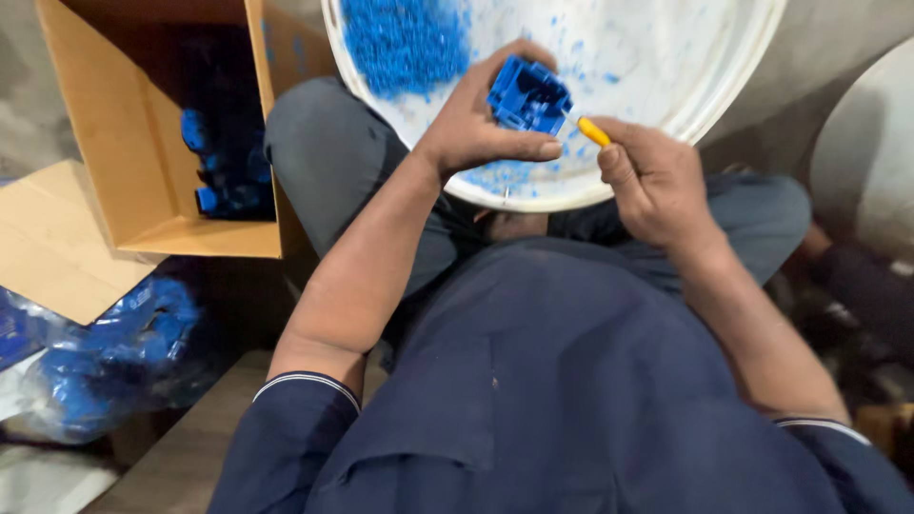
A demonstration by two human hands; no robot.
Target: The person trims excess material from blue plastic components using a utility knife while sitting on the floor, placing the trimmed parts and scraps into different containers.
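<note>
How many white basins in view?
2. One white basin lies in front of the person, under both hands, speckled with blue shavings. A second basin sits at the right edge, cut off by the frame. Others may lie out of view.

An open brown cardboard box (162, 143) is seen at the upper left, tipped on its side, with blue plastic parts (224, 162) lying inside it. Below it, at the left edge, a clear plastic bag (105, 357) filled with blue pieces is found.
</note>
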